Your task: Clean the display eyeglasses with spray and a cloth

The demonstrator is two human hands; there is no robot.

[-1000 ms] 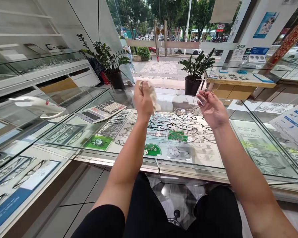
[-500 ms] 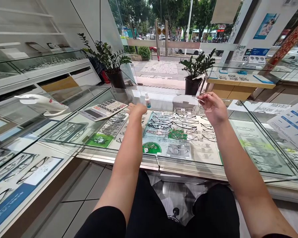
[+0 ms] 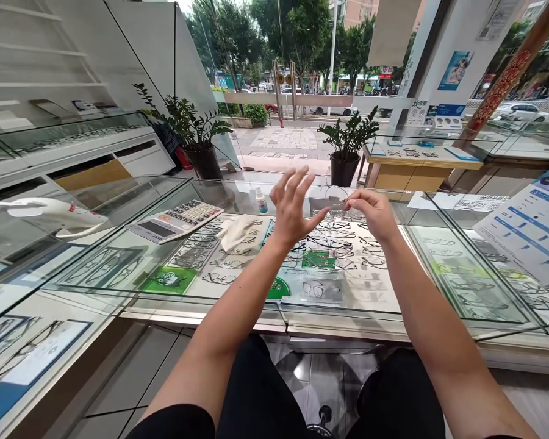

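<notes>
Thin-rimmed glasses are hanging above the glass counter – the right hand is pinching them, while the left hand is hovering just left, fingers wide apart. Farther left, a pale cloth is lying between a calculator and a farther spray bottle.

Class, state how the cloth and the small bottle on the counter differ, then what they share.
The cloth lies crumpled, while the bottle stands upright. The cloth is plain cream; the bottle is white and blue. The cloth spreads wider than the bottle. Both rest on the glass counter, and neither is held.
</notes>
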